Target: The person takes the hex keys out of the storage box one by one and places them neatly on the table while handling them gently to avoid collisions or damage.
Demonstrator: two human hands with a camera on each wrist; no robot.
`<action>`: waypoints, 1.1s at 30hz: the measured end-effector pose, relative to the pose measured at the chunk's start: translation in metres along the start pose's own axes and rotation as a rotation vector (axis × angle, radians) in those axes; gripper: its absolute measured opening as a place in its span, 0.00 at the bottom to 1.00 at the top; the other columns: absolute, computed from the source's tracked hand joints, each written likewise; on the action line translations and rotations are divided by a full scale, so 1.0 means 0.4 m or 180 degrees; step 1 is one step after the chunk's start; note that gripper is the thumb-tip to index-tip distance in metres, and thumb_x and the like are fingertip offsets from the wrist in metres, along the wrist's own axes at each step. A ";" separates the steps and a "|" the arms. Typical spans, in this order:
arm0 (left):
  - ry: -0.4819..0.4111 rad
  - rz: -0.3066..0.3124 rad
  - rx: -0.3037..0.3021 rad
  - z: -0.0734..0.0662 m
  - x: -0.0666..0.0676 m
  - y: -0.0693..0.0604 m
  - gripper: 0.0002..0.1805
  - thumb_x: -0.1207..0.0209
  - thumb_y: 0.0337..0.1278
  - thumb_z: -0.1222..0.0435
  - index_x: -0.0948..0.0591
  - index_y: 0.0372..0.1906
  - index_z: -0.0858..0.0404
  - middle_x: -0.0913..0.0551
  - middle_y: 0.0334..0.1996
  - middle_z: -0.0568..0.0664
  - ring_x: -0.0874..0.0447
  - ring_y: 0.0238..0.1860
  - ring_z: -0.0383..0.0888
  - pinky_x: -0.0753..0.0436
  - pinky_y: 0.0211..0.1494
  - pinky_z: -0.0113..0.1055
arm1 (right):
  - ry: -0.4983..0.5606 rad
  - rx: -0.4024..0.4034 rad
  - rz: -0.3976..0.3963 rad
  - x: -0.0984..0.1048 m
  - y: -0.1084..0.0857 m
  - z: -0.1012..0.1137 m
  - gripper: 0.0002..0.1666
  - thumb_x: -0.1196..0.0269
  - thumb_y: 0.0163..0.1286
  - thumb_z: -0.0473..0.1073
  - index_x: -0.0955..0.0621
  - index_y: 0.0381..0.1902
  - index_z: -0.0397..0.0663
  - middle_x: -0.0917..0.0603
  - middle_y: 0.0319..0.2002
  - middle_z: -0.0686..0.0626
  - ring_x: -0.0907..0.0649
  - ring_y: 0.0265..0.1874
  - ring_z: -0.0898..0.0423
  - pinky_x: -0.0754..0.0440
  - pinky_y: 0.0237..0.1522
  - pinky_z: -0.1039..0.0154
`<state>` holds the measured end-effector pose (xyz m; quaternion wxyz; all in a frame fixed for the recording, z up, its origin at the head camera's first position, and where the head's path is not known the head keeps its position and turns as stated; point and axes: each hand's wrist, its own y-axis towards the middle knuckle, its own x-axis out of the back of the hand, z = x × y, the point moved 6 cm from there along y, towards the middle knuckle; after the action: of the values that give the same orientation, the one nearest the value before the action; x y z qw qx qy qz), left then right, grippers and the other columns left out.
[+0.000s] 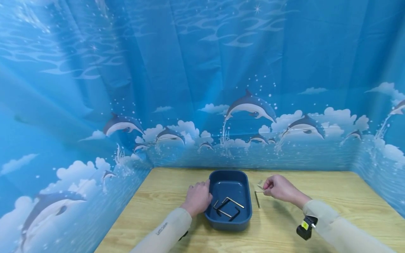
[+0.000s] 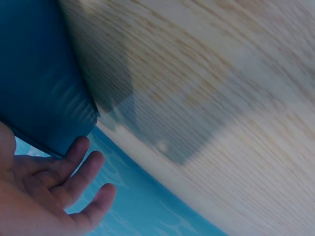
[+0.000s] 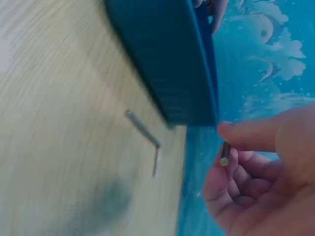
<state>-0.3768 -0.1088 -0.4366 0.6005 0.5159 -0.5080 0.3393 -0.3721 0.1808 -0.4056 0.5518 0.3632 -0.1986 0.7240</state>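
A blue rectangular box (image 1: 227, 225) stands on the table with several L-shaped hex keys (image 1: 235, 202) inside, some brass-coloured and some black. My left hand (image 1: 197, 197) holds the box's left wall at the rim; the left wrist view shows its other fingers spread loosely outside. To the right of the box, my right hand (image 1: 281, 188) pinches a brass-coloured hex key (image 3: 225, 156) between thumb and index finger, its hexagonal end showing. Another hex key (image 3: 142, 129) lies on the table below that hand, close to the box's right side.
The wood-grain table (image 1: 316, 186) runs back to a blue curtain (image 1: 202, 88) printed with dolphins and clouds. More curtain stands along the left and right sides. A dark wrist camera (image 1: 306, 228) hangs under my right sleeve.
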 end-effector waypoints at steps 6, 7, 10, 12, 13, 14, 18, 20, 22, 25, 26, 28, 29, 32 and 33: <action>-0.0030 0.0019 0.0025 0.001 0.003 -0.001 0.29 0.41 0.62 0.59 0.26 0.67 0.64 0.15 0.53 0.58 0.17 0.54 0.55 0.21 0.56 0.59 | -0.0092 -0.0154 -0.0091 -0.014 -0.014 -0.050 0.06 0.30 0.53 0.32 0.18 0.28 0.42 0.20 0.25 0.50 0.24 0.26 0.56 0.24 0.29 0.63; -0.0026 0.0014 0.0024 0.001 0.004 -0.002 0.29 0.41 0.62 0.59 0.25 0.67 0.64 0.15 0.52 0.58 0.17 0.54 0.54 0.21 0.56 0.58 | -0.0111 -0.0173 -0.0110 -0.018 -0.015 -0.058 0.06 0.30 0.53 0.32 0.19 0.28 0.42 0.20 0.25 0.50 0.24 0.26 0.56 0.24 0.30 0.63; -0.0015 -0.0033 -0.0006 0.000 0.008 -0.004 0.28 0.40 0.61 0.60 0.24 0.66 0.65 0.14 0.50 0.58 0.16 0.52 0.54 0.20 0.53 0.57 | -0.0182 -0.0191 -0.0169 -0.027 -0.021 -0.077 0.06 0.31 0.53 0.31 0.18 0.27 0.41 0.19 0.26 0.50 0.23 0.26 0.56 0.24 0.31 0.62; -0.0011 -0.0044 -0.0022 -0.001 0.010 -0.005 0.28 0.41 0.61 0.60 0.24 0.65 0.65 0.14 0.50 0.58 0.16 0.51 0.54 0.20 0.52 0.57 | -0.0193 -0.0227 -0.0190 -0.034 -0.025 -0.089 0.05 0.31 0.52 0.30 0.18 0.27 0.41 0.18 0.26 0.50 0.23 0.26 0.56 0.24 0.31 0.62; -0.0005 -0.0044 -0.0029 -0.002 0.009 -0.005 0.27 0.41 0.61 0.60 0.24 0.65 0.65 0.14 0.50 0.57 0.16 0.51 0.54 0.20 0.52 0.57 | -0.0194 -0.0253 -0.0198 -0.038 -0.026 -0.096 0.05 0.31 0.52 0.30 0.18 0.27 0.41 0.18 0.26 0.50 0.23 0.26 0.56 0.24 0.31 0.62; -0.0005 -0.0051 -0.0038 -0.002 0.009 -0.005 0.27 0.41 0.61 0.60 0.24 0.65 0.65 0.14 0.49 0.57 0.16 0.51 0.54 0.20 0.52 0.57 | -0.0187 -0.0274 -0.0200 -0.041 -0.028 -0.101 0.05 0.31 0.52 0.30 0.18 0.27 0.40 0.18 0.26 0.50 0.23 0.26 0.56 0.24 0.31 0.62; 0.0010 -0.0008 -0.0040 -0.002 0.005 -0.002 0.28 0.42 0.63 0.59 0.25 0.67 0.64 0.14 0.51 0.58 0.16 0.52 0.54 0.20 0.54 0.57 | -0.0215 -0.0349 -0.0235 -0.049 -0.031 -0.121 0.07 0.30 0.49 0.31 0.17 0.28 0.40 0.17 0.27 0.50 0.23 0.28 0.55 0.23 0.33 0.60; 0.0015 0.0011 -0.0034 -0.003 0.003 -0.001 0.28 0.42 0.64 0.59 0.26 0.67 0.65 0.14 0.52 0.58 0.16 0.53 0.54 0.20 0.55 0.58 | -0.0264 -0.0387 -0.0244 -0.052 -0.031 -0.129 0.08 0.29 0.48 0.31 0.17 0.28 0.41 0.17 0.27 0.51 0.22 0.29 0.55 0.22 0.34 0.59; 0.0011 0.0026 -0.0020 -0.002 0.003 -0.001 0.28 0.42 0.64 0.59 0.26 0.68 0.65 0.15 0.53 0.58 0.16 0.54 0.54 0.20 0.55 0.58 | -0.0320 -0.0404 -0.0242 -0.056 -0.029 -0.136 0.08 0.29 0.48 0.32 0.18 0.27 0.41 0.17 0.28 0.51 0.22 0.29 0.55 0.22 0.35 0.59; -0.0006 0.0034 -0.0003 -0.002 0.005 -0.001 0.28 0.42 0.64 0.60 0.26 0.68 0.65 0.15 0.53 0.58 0.16 0.54 0.55 0.20 0.55 0.58 | -0.0354 -0.0446 -0.0231 -0.062 -0.027 -0.144 0.08 0.30 0.49 0.32 0.20 0.26 0.42 0.18 0.28 0.50 0.23 0.28 0.55 0.24 0.33 0.59; -0.0008 0.0038 -0.0001 -0.003 0.006 -0.002 0.28 0.42 0.64 0.60 0.26 0.68 0.65 0.15 0.53 0.58 0.16 0.54 0.55 0.20 0.56 0.58 | -0.0360 -0.0463 -0.0232 -0.063 -0.027 -0.145 0.08 0.30 0.49 0.32 0.20 0.26 0.43 0.18 0.28 0.50 0.24 0.28 0.55 0.25 0.33 0.60; -0.0012 0.0049 0.0001 -0.003 0.007 -0.002 0.28 0.42 0.64 0.59 0.26 0.68 0.65 0.15 0.54 0.58 0.17 0.54 0.55 0.20 0.56 0.58 | -0.0377 -0.0503 -0.0240 -0.066 -0.027 -0.146 0.08 0.30 0.50 0.32 0.21 0.25 0.44 0.19 0.27 0.50 0.25 0.27 0.54 0.26 0.32 0.60; -0.0009 0.0056 0.0003 -0.003 0.006 -0.002 0.28 0.42 0.64 0.59 0.26 0.68 0.65 0.15 0.54 0.58 0.17 0.55 0.54 0.20 0.56 0.58 | -0.0383 -0.0529 -0.0248 -0.066 -0.027 -0.145 0.08 0.31 0.50 0.32 0.21 0.24 0.44 0.20 0.27 0.50 0.25 0.27 0.54 0.27 0.31 0.60; 0.0000 0.0037 -0.0006 -0.003 0.006 -0.002 0.28 0.42 0.63 0.59 0.26 0.67 0.65 0.15 0.53 0.58 0.16 0.54 0.54 0.20 0.55 0.58 | -0.0393 -0.0594 -0.0269 -0.067 -0.028 -0.141 0.08 0.31 0.51 0.32 0.22 0.24 0.45 0.21 0.26 0.50 0.25 0.26 0.54 0.28 0.30 0.61; -0.0001 0.0034 -0.0005 -0.003 0.005 -0.001 0.28 0.42 0.63 0.59 0.25 0.67 0.65 0.15 0.52 0.58 0.16 0.53 0.54 0.20 0.55 0.58 | -0.0399 -0.0606 -0.0277 -0.067 -0.029 -0.141 0.08 0.31 0.51 0.32 0.21 0.24 0.45 0.21 0.26 0.50 0.25 0.26 0.54 0.28 0.30 0.61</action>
<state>-0.3755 -0.1081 -0.4349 0.5990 0.5127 -0.5111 0.3421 -0.3752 0.2055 -0.4639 0.6012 0.3619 -0.2846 0.6531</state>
